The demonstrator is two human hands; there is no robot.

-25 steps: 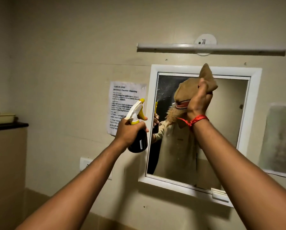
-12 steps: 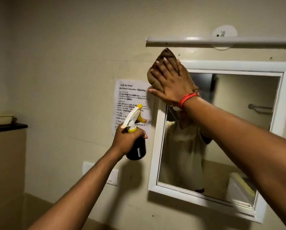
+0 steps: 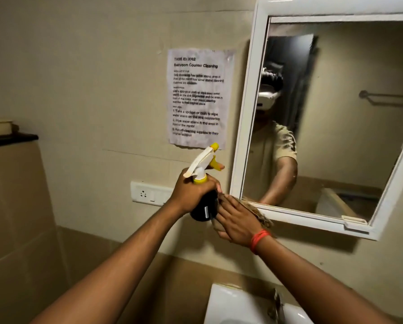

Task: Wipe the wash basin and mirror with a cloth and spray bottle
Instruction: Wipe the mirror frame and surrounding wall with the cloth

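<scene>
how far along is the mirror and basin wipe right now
Done: hard to judge; the mirror glass looks mostly clear. In hand: right hand presses the cloth on the frame's lower left corner; left hand holds the spray bottle. Left: the wash basin, no cloth on it.

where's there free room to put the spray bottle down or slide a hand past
Bare rim of the wash basin left of the tap; open wall between the socket plate and the basin. Crowded at the mirror frame's lower left corner: left hand with the spray bottle touches the right hand pressing the cloth.
</scene>
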